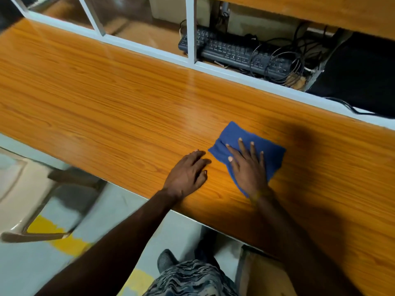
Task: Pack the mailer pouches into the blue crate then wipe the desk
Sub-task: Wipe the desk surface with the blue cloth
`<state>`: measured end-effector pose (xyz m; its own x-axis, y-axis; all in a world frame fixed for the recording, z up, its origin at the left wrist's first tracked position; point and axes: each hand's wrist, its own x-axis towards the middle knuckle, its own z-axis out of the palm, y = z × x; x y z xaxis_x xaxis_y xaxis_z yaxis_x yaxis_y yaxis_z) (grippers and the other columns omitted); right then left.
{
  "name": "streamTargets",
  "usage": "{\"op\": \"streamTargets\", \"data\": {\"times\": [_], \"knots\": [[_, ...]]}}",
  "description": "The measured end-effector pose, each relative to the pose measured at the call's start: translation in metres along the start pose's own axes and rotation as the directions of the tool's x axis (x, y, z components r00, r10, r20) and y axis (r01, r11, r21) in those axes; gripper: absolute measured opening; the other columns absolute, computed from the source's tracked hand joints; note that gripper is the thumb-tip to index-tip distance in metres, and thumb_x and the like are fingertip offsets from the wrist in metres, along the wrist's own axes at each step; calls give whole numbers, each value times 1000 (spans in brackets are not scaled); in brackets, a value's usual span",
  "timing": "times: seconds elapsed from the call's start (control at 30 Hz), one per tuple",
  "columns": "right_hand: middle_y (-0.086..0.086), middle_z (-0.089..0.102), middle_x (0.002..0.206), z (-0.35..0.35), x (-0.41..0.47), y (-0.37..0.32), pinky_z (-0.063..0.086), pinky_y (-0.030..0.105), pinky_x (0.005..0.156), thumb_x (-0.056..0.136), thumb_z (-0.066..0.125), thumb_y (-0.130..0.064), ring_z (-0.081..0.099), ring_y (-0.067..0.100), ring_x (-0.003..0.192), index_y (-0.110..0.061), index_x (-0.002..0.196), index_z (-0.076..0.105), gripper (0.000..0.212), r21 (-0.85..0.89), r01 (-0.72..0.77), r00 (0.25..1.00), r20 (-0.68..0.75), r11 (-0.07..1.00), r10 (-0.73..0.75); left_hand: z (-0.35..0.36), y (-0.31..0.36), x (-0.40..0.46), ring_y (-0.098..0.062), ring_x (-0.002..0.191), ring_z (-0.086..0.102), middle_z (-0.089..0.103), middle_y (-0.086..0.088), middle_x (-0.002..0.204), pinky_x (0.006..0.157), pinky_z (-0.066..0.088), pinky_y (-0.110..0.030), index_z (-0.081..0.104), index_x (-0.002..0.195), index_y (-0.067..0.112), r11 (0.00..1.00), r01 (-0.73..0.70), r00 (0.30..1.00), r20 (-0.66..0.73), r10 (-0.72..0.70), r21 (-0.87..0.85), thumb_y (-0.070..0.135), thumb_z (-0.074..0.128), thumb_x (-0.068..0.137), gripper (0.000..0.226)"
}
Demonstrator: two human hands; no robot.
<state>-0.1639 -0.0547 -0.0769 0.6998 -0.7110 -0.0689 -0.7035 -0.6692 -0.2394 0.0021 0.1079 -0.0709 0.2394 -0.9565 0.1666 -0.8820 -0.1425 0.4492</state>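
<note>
Both hands lie on the glossy orange wood-grain desk (106, 99), apart from each other. On the right, the right hand (249, 167) presses flat on a rumpled blue cleaning cloth (271, 150), its fingers straight and spread across the fabric, the cloth showing beyond the fingertips and along both sides of the palm. The cloth sits on the desk's right half, between the near edge and the far one. Just left of it, the left hand (188, 174) rests palm down on bare wood near the desk's front edge, fingers relaxed and holding nothing; its fingertips come close to the cloth's left corner, though contact cannot be told.

Along the desk's far edge runs a white-framed glass partition (191, 28). Behind the glass lie a black computer keyboard (233, 52) and a tangle of dark cables (284, 58), with a black bulky object (359, 75) to their right. Below the desk's near edge are a grey floor with yellow markings (66, 242) and, at the left, a blurred pale chair (27, 189). No pouches or crate appear in view.
</note>
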Motion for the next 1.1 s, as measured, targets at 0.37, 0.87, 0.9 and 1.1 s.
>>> {"op": "streamTargets", "data": {"times": [0.37,0.87,0.9,1.1], "knots": [[-4,15,165,-7,69,-13,6,62,118,105,30,-46,6,34,152,-44,150,30,46,64,-91,996,-8,994,92,2,-2,32,-32,123,52,49,-14,140,98,46,-41,59,129,14,998,67,997,-21,-68,-13,25,55,97,34],[-10,8,165,-22,114,32,5,59,119,106,27,-48,1,28,153,-47,151,26,44,44,79,995,51,996,-81,4,-13,78,-27,121,54,43,-5,145,100,47,-38,58,130,21,977,195,980,-20,-198,-89,32,58,91,41],[-11,8,165,-23,105,44,7,58,120,106,25,-48,2,26,153,-48,150,25,44,41,123,990,57,992,-125,5,-16,80,-27,122,54,43,-5,145,100,47,-38,58,130,21,977,191,981,-23,-194,-94,34,58,91,41],[-4,21,164,-32,157,76,10,63,118,105,34,-44,12,33,151,-44,148,36,43,83,-44,999,-1,996,44,6,-18,78,-22,124,52,42,-2,147,96,47,-35,58,131,22,978,178,981,-58,-185,-110,34,59,95,37]]}}
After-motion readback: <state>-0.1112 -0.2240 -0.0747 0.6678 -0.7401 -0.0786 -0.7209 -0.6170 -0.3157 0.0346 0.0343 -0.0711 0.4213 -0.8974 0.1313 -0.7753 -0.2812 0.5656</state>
